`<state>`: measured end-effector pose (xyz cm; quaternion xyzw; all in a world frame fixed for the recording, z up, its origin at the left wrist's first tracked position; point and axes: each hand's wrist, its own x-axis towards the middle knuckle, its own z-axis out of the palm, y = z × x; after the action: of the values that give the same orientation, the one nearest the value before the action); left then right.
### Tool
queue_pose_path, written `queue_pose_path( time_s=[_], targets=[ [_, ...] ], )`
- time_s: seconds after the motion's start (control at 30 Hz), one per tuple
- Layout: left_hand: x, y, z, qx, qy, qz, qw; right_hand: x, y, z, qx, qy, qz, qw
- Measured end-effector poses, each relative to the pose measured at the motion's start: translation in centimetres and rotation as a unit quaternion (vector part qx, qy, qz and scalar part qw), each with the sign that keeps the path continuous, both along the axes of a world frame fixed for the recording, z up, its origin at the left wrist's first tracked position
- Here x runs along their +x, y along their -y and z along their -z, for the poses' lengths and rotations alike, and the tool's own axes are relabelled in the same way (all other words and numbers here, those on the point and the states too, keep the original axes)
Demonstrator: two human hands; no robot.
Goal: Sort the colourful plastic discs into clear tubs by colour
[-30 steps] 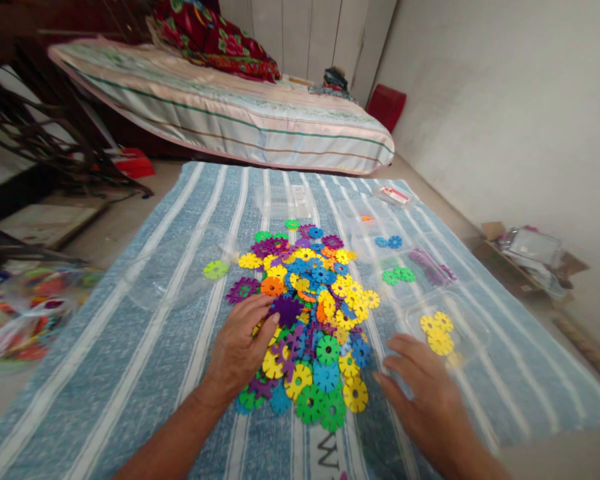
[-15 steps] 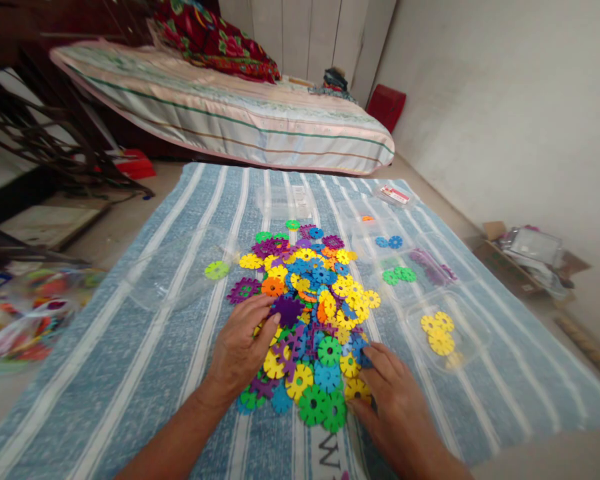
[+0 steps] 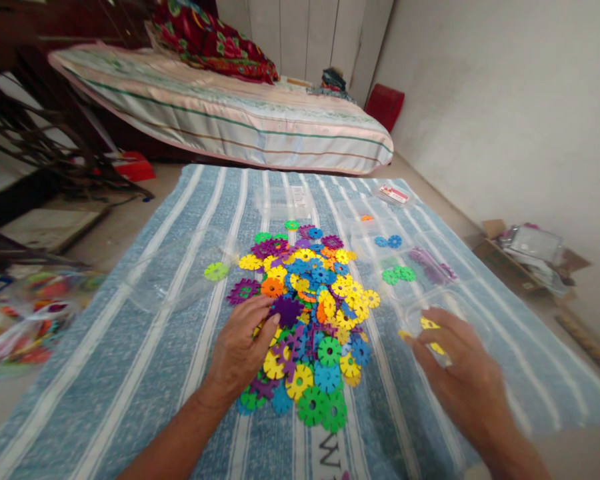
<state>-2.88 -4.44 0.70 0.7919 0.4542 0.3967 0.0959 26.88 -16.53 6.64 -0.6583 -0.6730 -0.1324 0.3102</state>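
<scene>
A pile of toothed plastic building discs (image 3: 320,273) in yellow, blue, green, purple and orange lies in front of me. At its left side my left hand (image 3: 243,340) pinches a dark purple disc (image 3: 287,312) between thumb and fingers. My right hand (image 3: 460,373) is over the clear container with yellow discs (image 3: 430,323) on the right. Between its thumb and fingertips is another yellow disc (image 3: 405,335), seen nearly edge-on. The hand partly hides the container's contents.
Clear containers hold green discs (image 3: 399,275), blue discs (image 3: 389,241), purple pieces (image 3: 433,265) and an orange disc (image 3: 367,218). A light green disc (image 3: 216,271) lies by a clear lid on the left. Behind the striped cloth (image 3: 155,347) stands a bed (image 3: 240,123).
My right hand has moved right from the pile's lower edge to the yellow discs' container, carrying a yellow disc. My left hand has stayed still.
</scene>
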Motion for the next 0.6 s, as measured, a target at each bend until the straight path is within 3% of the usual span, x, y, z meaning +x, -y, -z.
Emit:
queue_pose_path(
  time_s=[0.1, 0.17, 0.37, 0.6],
  targets=[
    [0.0, 0.0, 0.1, 0.01, 0.003, 0.004, 1.0, 2.1, -0.4, -0.5, 0.038, 0.066, 0.073, 0.994],
    [0.0, -0.1, 0.1, 0.014, 0.004, 0.006, 1.0, 1.9, -0.5, -0.2, 0.043, 0.066, 0.066, 0.995],
    [-0.1, -0.2, 0.3, 0.013, 0.006, 0.002, 1.0, -4.2, -1.2, 2.3, 0.007, -0.006, -0.087, 0.996],
    [-0.5, -0.3, 0.7, 0.016, -0.006, 0.0, 1.0, -9.0, -2.7, 4.1, -0.07, -0.02, -0.096, 0.993]
  ],
)
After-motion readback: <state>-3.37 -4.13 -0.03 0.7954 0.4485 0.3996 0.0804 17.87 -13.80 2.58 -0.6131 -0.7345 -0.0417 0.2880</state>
